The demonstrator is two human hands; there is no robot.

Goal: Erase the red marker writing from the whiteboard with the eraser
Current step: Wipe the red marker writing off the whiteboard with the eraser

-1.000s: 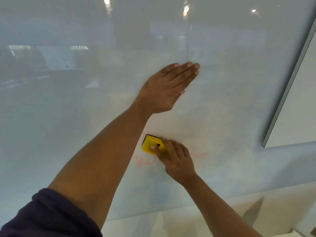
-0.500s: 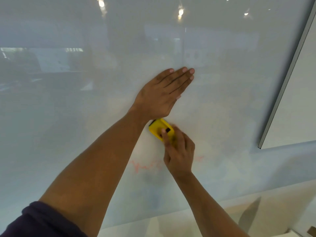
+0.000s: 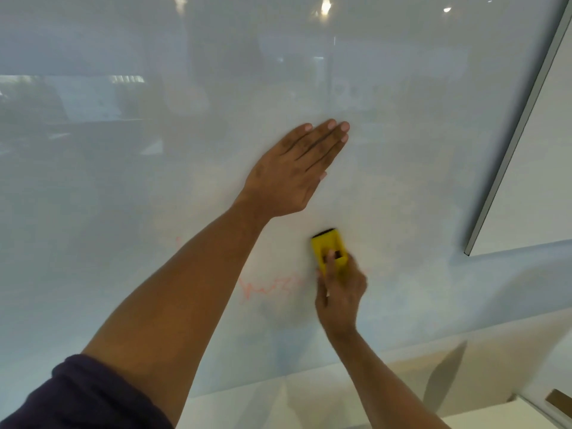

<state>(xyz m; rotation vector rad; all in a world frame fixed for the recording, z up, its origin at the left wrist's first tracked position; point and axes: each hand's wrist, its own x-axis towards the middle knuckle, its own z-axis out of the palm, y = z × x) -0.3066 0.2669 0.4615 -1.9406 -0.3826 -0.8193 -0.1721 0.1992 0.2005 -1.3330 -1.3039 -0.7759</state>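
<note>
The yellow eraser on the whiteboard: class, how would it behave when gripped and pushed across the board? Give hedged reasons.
The yellow eraser is probably light: the right hand holds it against the upright whiteboard with fingertips alone. It likely slides easily, since the board looks glossy and reflective. Its blocky body with a dark pad edge suggests it stays fairly stiff rather than flopping.

No text, label, brand or number can be read. The only marking is a faint red marker scrawl [image 3: 269, 289] on the glossy white whiteboard [image 3: 123, 181], a jagged line too smeared to make out as letters, just left of the yellow block eraser [image 3: 329, 249], whose face shows a dark mark that cannot be read.
</note>
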